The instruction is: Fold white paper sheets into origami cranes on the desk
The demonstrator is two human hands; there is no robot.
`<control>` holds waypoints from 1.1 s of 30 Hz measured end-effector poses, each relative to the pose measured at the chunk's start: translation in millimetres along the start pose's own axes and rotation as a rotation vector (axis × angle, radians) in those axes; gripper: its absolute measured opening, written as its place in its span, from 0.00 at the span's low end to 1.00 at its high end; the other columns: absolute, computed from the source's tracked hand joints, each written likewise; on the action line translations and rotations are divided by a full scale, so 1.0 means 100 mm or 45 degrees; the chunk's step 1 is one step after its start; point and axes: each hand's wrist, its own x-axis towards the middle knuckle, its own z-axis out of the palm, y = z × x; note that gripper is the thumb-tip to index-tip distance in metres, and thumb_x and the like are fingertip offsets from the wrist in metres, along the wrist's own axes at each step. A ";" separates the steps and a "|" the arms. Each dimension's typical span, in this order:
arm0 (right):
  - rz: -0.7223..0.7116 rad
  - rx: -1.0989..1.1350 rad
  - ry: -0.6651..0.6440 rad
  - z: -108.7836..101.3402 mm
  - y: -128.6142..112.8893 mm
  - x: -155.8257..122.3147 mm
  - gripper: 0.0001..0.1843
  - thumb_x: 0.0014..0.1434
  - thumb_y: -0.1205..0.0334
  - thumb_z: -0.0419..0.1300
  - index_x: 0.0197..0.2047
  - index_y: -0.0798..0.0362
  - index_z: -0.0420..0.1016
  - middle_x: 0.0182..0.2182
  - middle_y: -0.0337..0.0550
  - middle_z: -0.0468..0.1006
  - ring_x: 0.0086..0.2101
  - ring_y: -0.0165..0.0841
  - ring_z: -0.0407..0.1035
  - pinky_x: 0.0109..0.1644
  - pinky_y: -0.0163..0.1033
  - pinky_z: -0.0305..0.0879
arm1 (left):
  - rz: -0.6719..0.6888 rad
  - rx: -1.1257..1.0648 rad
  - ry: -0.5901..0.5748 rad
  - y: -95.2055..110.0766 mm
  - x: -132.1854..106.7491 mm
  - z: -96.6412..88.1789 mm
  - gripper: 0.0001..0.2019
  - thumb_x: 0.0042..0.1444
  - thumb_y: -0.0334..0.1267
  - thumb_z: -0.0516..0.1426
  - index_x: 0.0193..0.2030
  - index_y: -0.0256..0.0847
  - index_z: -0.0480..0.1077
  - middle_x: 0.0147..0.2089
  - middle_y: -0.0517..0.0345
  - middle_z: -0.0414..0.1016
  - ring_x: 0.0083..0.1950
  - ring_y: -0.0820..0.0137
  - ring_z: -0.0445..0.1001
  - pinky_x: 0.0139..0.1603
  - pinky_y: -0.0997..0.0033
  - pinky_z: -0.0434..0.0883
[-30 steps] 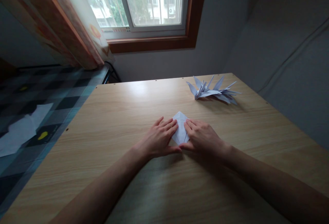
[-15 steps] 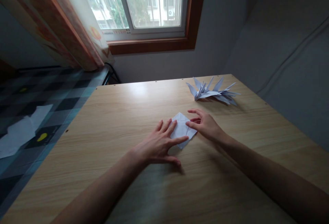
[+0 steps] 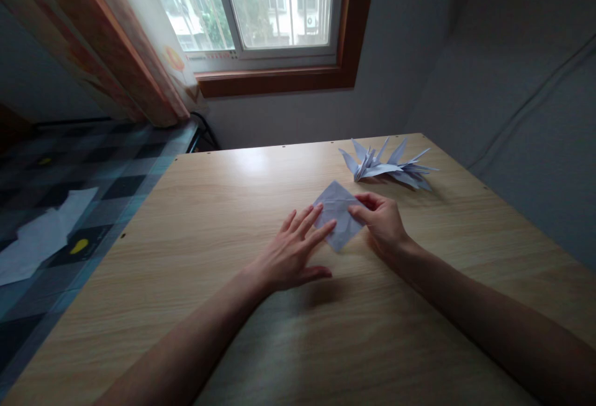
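A small white folded paper square, turned like a diamond, is between my two hands above the wooden table. My right hand pinches its right corner between thumb and fingers. My left hand has its fingers spread, and some of the fingertips overlap the paper's left side; whether they press on it I cannot tell. Faint crease lines cross the sheet. Farther back on the right lies a cluster of pointed folded paper cranes.
To the left stands a bed with a checked cover, where loose white paper sheets lie. Behind the table are a wall and a window with a patterned curtain. A cable runs along the right wall.
My right hand has closed on the paper's right corner. The paper has come up off the table and shifted slightly away from me. My left hand stays spread, moved a little.
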 end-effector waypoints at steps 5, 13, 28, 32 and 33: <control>-1.014 -0.640 0.056 -0.06 -0.09 -0.07 0.05 0.56 0.67 0.62 0.35 0.53 0.80 0.30 0.42 0.76 0.33 0.34 0.70 0.39 0.40 0.67 | -0.073 0.030 0.406 -0.04 -0.01 0.02 0.47 0.60 0.58 0.53 0.73 0.39 0.28 0.73 0.33 0.44 0.74 0.50 0.45 0.69 0.44 0.52; -1.123 -1.326 -0.729 0.02 0.05 -0.23 0.16 0.63 0.52 0.59 0.38 0.56 0.79 0.36 0.49 0.79 0.38 0.39 0.70 0.43 0.44 0.67 | -0.016 0.054 0.172 -0.02 0.04 -0.02 0.20 0.64 0.51 0.50 0.49 0.38 0.73 0.53 0.46 0.76 0.57 0.56 0.71 0.57 0.53 0.67; -0.829 -1.695 -0.901 -0.01 0.24 -0.01 0.46 0.63 0.37 0.49 0.69 0.68 0.51 0.68 0.66 0.51 0.68 0.49 0.44 0.70 0.55 0.44 | -0.002 0.084 0.117 0.07 0.09 -0.07 0.15 0.65 0.46 0.50 0.39 0.39 0.72 0.46 0.49 0.77 0.49 0.62 0.76 0.50 0.61 0.70; -0.742 -1.760 -0.897 -0.23 0.22 0.05 0.52 0.59 0.31 0.49 0.70 0.68 0.48 0.69 0.66 0.49 0.68 0.50 0.43 0.70 0.55 0.43 | -0.001 0.070 0.074 0.06 0.07 -0.08 0.16 0.65 0.48 0.50 0.41 0.38 0.72 0.49 0.48 0.76 0.51 0.61 0.75 0.52 0.58 0.69; -0.732 -1.765 -0.896 -0.29 0.23 0.06 0.53 0.59 0.31 0.49 0.71 0.67 0.47 0.69 0.65 0.48 0.68 0.50 0.43 0.70 0.55 0.43 | -0.005 0.073 0.063 0.06 0.06 -0.09 0.17 0.65 0.49 0.49 0.42 0.38 0.72 0.49 0.47 0.76 0.51 0.60 0.75 0.52 0.58 0.69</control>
